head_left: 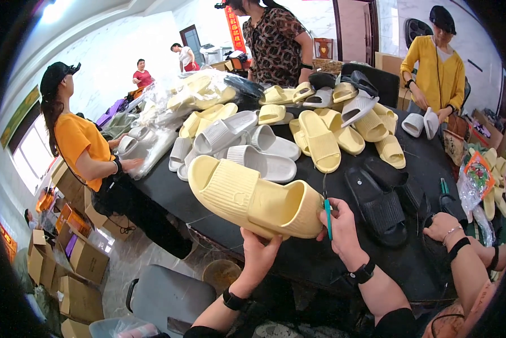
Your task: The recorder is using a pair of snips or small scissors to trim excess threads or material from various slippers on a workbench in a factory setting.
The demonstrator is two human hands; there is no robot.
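A pale yellow slipper (226,194) with a ribbed strap is held up over the near edge of the table. My left hand (260,256) grips it from below, thumb and fingers against its underside. My right hand (343,234) is closed around teal-handled thread snips (328,221), their thin blades pointing up. Its fingers also touch the slipper's right end. Whether a second slipper is tucked against this one, I cannot tell. Behind it lie a grey slipper (262,163) and another yellow slipper (320,141). Right of my right hand sits a black slipper (377,208).
A dark table (219,217) carries the slipper pile and plastic-wrapped slippers (191,93). A co-worker's hand (442,228) rests close on my right, near another pair of snips (444,188). Other people stand around the table. A grey chair (171,296) and cardboard boxes (84,256) are at left.
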